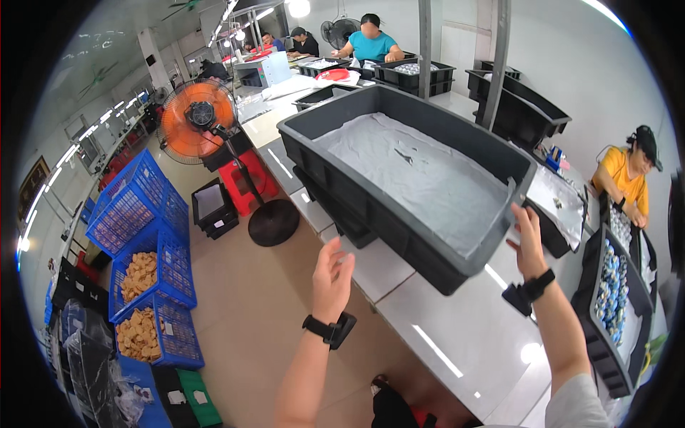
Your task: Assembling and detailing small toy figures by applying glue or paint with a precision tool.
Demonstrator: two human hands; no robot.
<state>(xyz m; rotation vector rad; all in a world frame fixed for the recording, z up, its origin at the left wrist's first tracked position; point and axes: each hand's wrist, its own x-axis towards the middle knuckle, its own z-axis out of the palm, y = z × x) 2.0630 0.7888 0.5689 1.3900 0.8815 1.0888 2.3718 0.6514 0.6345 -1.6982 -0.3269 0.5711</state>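
Observation:
A large black plastic bin, lined with a crumpled grey-white sheet, sits above another dark bin on the worktable. A few small dark bits lie on the sheet. My right hand is at the bin's near right end, fingers stretched out and the tips at its wall. My left hand is held in the air just off the bin's near left side, fingers loosely spread with nothing in them. Each wrist wears a black strapped device.
Metal posts rise behind the bin. At right, a black bin holds shiny colourful pieces. On the left floor stand an orange fan and blue crates with tan pieces. A person in yellow and one in teal work nearby.

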